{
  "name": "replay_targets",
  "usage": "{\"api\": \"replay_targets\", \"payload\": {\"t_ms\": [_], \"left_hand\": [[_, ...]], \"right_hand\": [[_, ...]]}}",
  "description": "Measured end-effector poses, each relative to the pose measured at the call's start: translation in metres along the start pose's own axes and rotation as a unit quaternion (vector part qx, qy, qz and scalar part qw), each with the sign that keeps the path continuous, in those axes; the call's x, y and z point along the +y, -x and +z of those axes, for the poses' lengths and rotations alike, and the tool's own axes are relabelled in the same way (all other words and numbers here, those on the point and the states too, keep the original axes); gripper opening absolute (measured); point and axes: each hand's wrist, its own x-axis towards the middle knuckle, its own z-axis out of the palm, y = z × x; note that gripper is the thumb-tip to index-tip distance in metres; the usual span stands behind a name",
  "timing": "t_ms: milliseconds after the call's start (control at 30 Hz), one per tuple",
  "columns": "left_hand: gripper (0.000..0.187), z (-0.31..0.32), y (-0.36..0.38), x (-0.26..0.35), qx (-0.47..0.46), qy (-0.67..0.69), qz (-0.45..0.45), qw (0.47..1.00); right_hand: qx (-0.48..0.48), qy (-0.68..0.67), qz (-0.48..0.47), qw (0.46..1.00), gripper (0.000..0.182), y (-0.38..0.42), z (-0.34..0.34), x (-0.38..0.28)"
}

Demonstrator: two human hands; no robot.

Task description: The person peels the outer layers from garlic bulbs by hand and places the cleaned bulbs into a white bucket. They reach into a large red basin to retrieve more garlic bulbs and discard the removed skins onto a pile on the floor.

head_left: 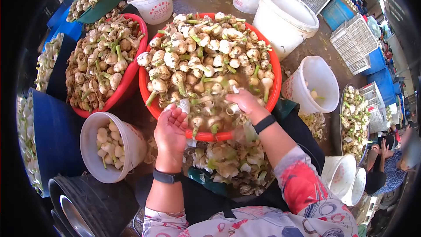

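Note:
A big red basin point(274, 88) heaped with garlic bulbs point(206, 57) with green stems stands right in front of me. My left hand point(171, 127) is at its near rim, fingers curled around a pale bulb point(184, 104). My right hand point(244, 102) reaches in over the near side of the heap and pinches a small white bulb point(235, 89). Each wrist carries a black band. Peeled skins and cut stems point(232, 162) pile up in my lap below the basin.
A second red basin point(130, 79) of garlic stands to the left. A white bucket point(90, 158) with peeled bulbs is at my lower left, more white buckets point(285, 17) are behind and to the right. Blue crates, white baskets and another person point(390, 166) are at the right.

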Motion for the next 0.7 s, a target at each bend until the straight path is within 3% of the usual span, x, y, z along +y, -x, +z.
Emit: {"api": "replay_targets", "payload": {"t_ms": [67, 133, 200, 233, 267, 300, 333, 400, 500, 567, 600, 667, 700], "left_hand": [[0.024, -0.001, 0.001, -0.001, 0.009, -0.009, -0.006, 1.000], [0.025, 0.004, 0.003, -0.003, 0.012, -0.017, -0.017, 1.000], [0.025, 0.004, 0.010, -0.005, -0.014, -0.032, -0.028, 0.999], [0.025, 0.004, 0.014, -0.005, -0.022, -0.030, -0.030, 0.999], [0.025, 0.004, 0.018, -0.005, -0.020, -0.026, -0.030, 0.999], [0.024, 0.005, 0.021, -0.005, -0.022, -0.031, -0.024, 0.999], [0.024, 0.005, 0.024, -0.005, -0.025, -0.034, -0.017, 0.999], [0.023, 0.003, 0.027, -0.005, -0.027, -0.025, -0.017, 0.999], [0.022, 0.004, 0.031, -0.005, -0.024, -0.034, -0.008, 0.999], [0.022, 0.005, 0.034, -0.006, -0.023, -0.033, -0.008, 0.999], [0.022, 0.006, 0.033, -0.006, -0.023, -0.029, -0.013, 0.999], [0.022, 0.008, 0.034, -0.006, -0.031, -0.057, -0.001, 0.998], [0.022, 0.007, 0.032, -0.006, -0.030, -0.068, -0.003, 0.997]], "right_hand": [[-0.014, -0.146, -0.036, 0.988, 0.029, 0.020, -0.003, -0.009], [-0.084, -0.128, -0.039, 0.987, 0.034, 0.076, -0.006, -0.036], [-0.196, -0.047, -0.139, 0.970, 0.040, 0.112, 0.001, -0.017], [-0.205, 0.173, -0.189, 0.945, 0.039, 0.124, 0.000, -0.005], [-0.206, 0.383, -0.230, 0.871, 0.038, 0.136, 0.002, -0.005], [-0.126, 0.582, -0.196, 0.779, 0.036, 0.153, 0.002, -0.012], [-0.125, 0.585, -0.197, 0.776, 0.036, 0.152, 0.001, -0.014], [0.010, 0.422, -0.138, 0.896, 0.032, 0.130, -0.005, -0.020], [0.047, 0.403, -0.223, 0.886, 0.034, 0.067, 0.006, 0.004], [-0.021, 0.590, -0.141, 0.795, 0.036, 0.044, 0.032, 0.005], [-0.019, 0.588, -0.146, 0.795, 0.036, 0.037, 0.039, 0.001], [-0.098, 0.655, -0.113, 0.740, 0.044, 0.028, 0.049, -0.005], [-0.082, 0.655, -0.167, 0.732, 0.040, 0.026, 0.046, -0.009]]}}
